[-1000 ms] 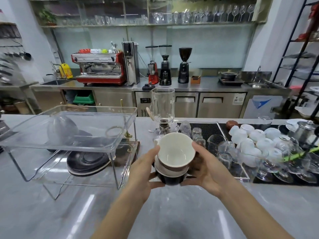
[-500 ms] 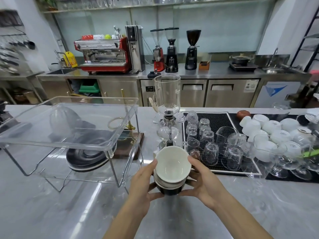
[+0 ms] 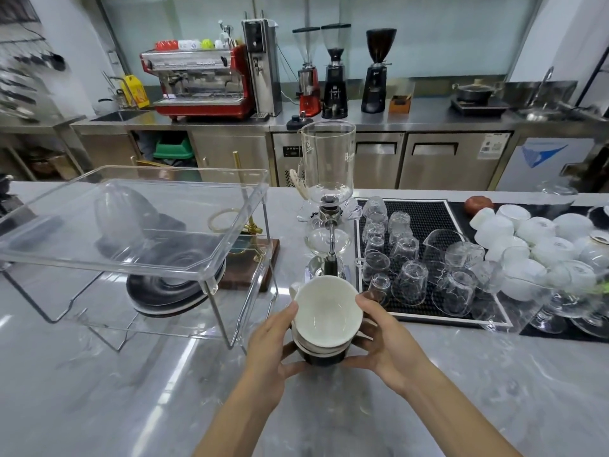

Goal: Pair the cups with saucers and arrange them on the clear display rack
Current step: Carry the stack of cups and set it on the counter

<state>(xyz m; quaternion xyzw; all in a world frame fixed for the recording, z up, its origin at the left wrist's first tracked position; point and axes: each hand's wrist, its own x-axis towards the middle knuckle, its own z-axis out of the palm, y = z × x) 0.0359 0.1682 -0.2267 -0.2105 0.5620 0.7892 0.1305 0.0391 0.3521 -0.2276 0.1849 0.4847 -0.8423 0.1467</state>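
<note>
A stack of cups [image 3: 324, 319], white inside and dark outside, sits between my hands near the middle of the grey counter. My left hand [image 3: 273, 344] grips its left side and my right hand [image 3: 384, 338] grips its right side. The bottom of the stack looks close to the counter; contact is unclear. To the left stands the clear display rack [image 3: 131, 225], with a stack of dark saucers [image 3: 171, 288] on its lower level, seen through the plastic. Nothing sits on the rack's top tray.
A glass siphon coffee maker [image 3: 328, 199] stands just behind the cups. A black mat [image 3: 425, 219] with several upturned glasses lies to the right, and several white cups [image 3: 527, 239] further right. A wooden-based stand [image 3: 250, 258] sits behind the rack.
Both hands have lowered the cup stack toward the counter and the view has tilted down. The grip on the stack is the same.
</note>
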